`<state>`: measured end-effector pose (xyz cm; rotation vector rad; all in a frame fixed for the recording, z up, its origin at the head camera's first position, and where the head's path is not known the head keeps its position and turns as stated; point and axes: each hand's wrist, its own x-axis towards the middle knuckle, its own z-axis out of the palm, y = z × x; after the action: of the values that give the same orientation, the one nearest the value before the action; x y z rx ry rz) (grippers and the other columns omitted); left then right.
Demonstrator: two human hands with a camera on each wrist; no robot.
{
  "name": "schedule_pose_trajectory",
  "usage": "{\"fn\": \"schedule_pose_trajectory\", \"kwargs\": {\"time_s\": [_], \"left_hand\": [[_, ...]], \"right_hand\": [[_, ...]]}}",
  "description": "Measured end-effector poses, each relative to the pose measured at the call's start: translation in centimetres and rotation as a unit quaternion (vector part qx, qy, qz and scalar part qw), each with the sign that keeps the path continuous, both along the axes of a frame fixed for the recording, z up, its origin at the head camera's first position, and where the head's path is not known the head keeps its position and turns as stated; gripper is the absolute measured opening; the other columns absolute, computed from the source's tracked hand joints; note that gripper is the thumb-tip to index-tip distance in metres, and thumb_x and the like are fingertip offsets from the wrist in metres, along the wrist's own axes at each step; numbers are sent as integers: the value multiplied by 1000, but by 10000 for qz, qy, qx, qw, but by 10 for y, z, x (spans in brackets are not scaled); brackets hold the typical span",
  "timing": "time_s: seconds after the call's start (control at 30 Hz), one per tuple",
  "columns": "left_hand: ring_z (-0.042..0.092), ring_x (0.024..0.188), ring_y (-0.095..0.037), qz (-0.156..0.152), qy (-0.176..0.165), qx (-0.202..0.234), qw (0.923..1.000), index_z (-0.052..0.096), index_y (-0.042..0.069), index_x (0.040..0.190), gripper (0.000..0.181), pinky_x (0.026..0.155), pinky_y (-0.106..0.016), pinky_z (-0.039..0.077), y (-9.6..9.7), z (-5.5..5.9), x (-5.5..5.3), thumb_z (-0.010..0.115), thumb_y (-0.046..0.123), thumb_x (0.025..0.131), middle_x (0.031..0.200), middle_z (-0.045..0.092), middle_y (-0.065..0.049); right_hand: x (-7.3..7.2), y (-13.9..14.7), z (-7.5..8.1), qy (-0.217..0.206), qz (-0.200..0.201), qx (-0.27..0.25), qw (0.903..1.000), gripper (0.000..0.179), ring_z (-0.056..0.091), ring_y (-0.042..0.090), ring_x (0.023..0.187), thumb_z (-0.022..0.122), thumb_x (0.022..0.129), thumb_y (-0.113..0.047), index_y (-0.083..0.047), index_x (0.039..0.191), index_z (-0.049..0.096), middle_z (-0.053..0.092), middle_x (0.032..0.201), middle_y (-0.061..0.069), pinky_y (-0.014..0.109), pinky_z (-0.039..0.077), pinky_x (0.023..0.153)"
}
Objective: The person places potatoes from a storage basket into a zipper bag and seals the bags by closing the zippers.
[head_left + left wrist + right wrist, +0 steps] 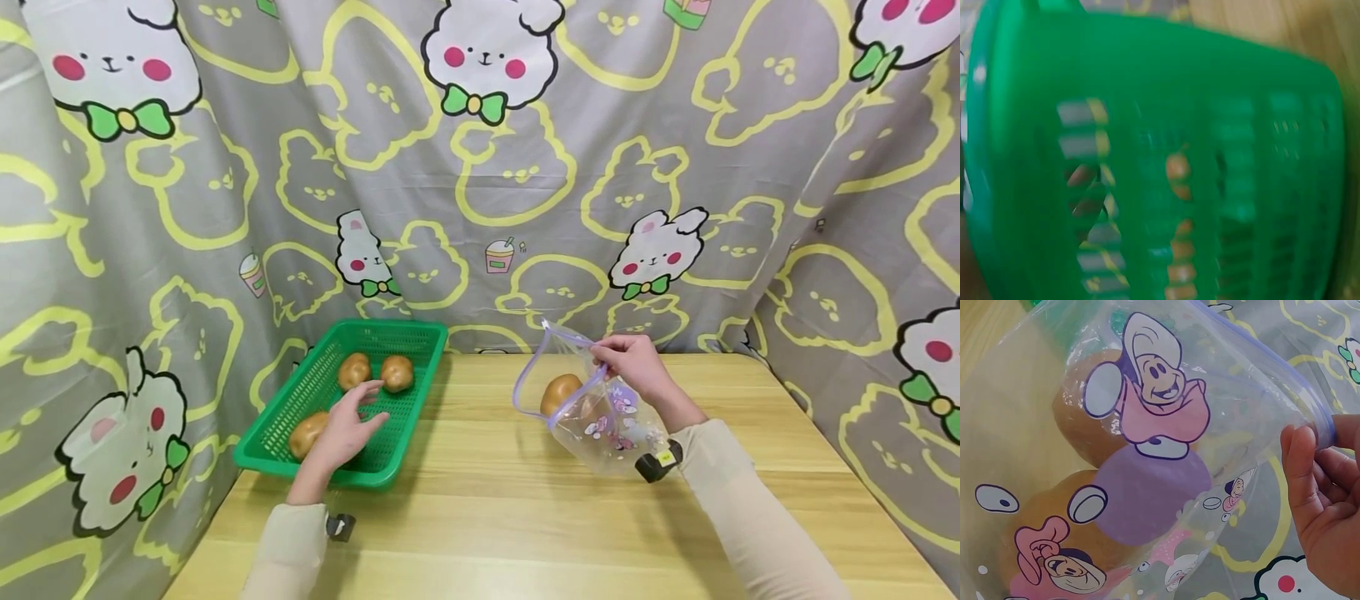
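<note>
Bag (600,421), cartoon prints (1163,394), potatoes (561,393) inside; yellow label (667,457) illegible

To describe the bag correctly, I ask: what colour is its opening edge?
Light purple; the bag's opening edge shows best in the head view.

Curtained-off corner, room type unclear, grey cartoon-print curtain (480,192), wood-grain table (480,517)

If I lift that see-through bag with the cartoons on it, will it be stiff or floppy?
Probably floppy: the bag looks like thin, clear plastic. Its bottom may sag, because round brown things show inside. The rest of its purple rim might droop, since the right hand pinches only one spot.
</note>
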<state>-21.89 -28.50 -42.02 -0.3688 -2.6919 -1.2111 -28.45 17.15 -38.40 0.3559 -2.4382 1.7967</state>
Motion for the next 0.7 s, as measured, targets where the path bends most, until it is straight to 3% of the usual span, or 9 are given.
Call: {"fn": "schedule_pose_trajectory", "kwargs": {"time_s": [0.33, 0.7], "left_hand": [[48, 115, -44, 46, -337, -837, 9959, 46, 2, 134, 52, 87, -54, 45, -33, -9, -4, 67, 8, 87, 130, 48, -27], [51, 106, -43, 121, -616, -1637, 9845, 50, -1, 129, 49, 81, -54, 45, -43, -11, -7, 69, 5, 84, 117, 54, -25]], "right_hand": [[-1, 0, -1, 48, 27, -60, 10000, 24, 57, 9, 52, 61, 92, -9, 14, 95, 66, 65, 72, 13, 24, 52, 51], [-3, 1, -3, 16, 40, -100, 9999, 24, 56, 8, 52, 61, 91, -8, 15, 96, 65, 64, 70, 11, 24, 51, 51]]}}
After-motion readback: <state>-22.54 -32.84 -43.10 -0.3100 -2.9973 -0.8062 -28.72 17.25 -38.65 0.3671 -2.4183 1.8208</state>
